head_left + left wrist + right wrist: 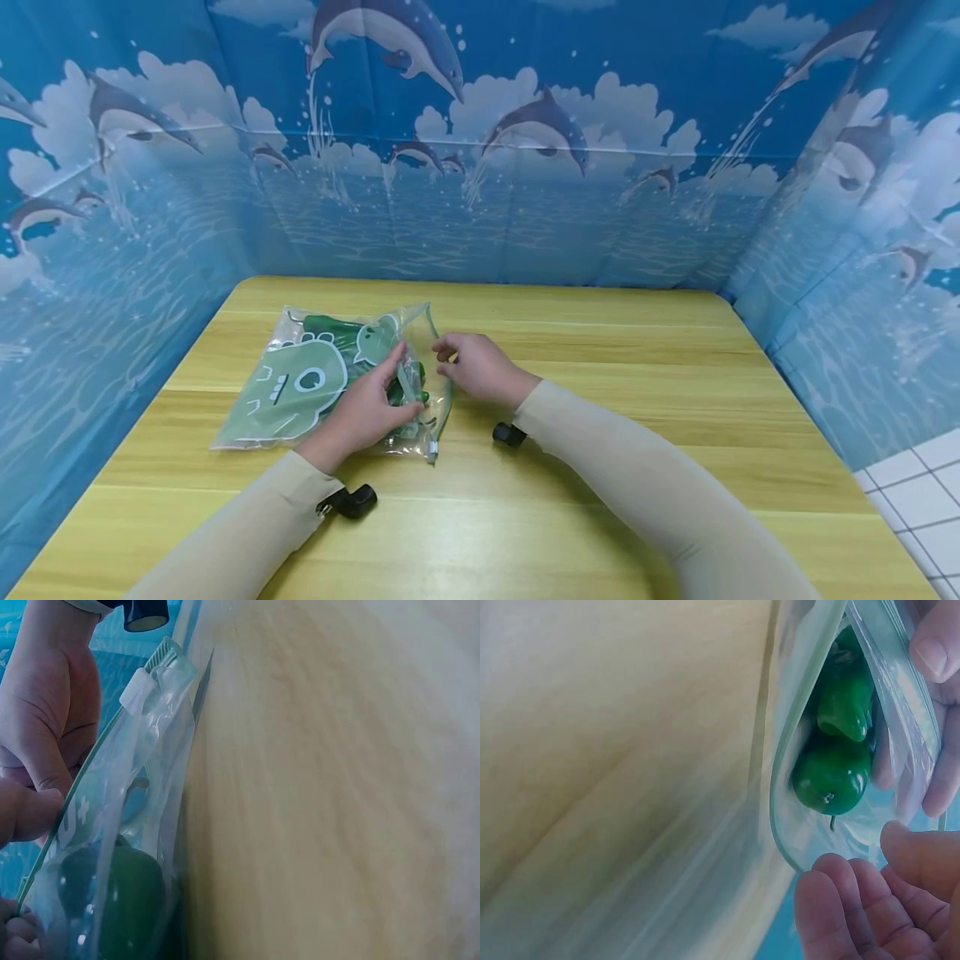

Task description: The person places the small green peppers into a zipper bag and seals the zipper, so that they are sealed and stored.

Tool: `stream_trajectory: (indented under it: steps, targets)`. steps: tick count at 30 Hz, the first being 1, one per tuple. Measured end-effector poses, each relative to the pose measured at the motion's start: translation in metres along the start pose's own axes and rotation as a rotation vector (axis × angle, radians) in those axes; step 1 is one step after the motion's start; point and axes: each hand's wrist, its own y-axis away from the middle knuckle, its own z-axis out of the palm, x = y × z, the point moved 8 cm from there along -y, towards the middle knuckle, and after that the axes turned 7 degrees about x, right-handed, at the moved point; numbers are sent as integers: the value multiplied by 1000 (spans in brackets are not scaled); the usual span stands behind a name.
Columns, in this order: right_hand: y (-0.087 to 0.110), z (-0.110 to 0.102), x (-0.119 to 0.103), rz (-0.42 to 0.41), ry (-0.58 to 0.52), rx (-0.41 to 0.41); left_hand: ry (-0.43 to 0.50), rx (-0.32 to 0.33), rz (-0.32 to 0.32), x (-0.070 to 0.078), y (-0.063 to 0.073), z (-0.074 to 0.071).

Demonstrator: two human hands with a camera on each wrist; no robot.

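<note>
A clear slider zip bag [258, 400] printed with a pale green cartoon dinosaur lies on the table, its mouth facing right and parted. Glossy green peppers [832, 776] show inside, through the opening. My left hand [367, 407] lies over the bag and pinches one lip of the mouth between thumb and fingers. Beside the other lip is my right hand [476, 365], its fingers loosely bent and nothing in them; the fingertips [821, 892] are right at the bag's edge. The white slider [139, 691] sits at the near end of the zip.
The wooden table [600, 492] has blue curtains [495, 217] with dolphins along its back and sides. White floor tiles [918, 487] appear at the lower right. Each wrist carries a black camera, one at the left wrist [356, 502] and one at the right [508, 434].
</note>
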Motion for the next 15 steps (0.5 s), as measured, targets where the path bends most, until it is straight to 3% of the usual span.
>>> stream_trajectory:
  steps: [15]
  targets:
    - [6, -14, 6, 25, -25, 28, -38, 2, 6, 3, 3, 0]
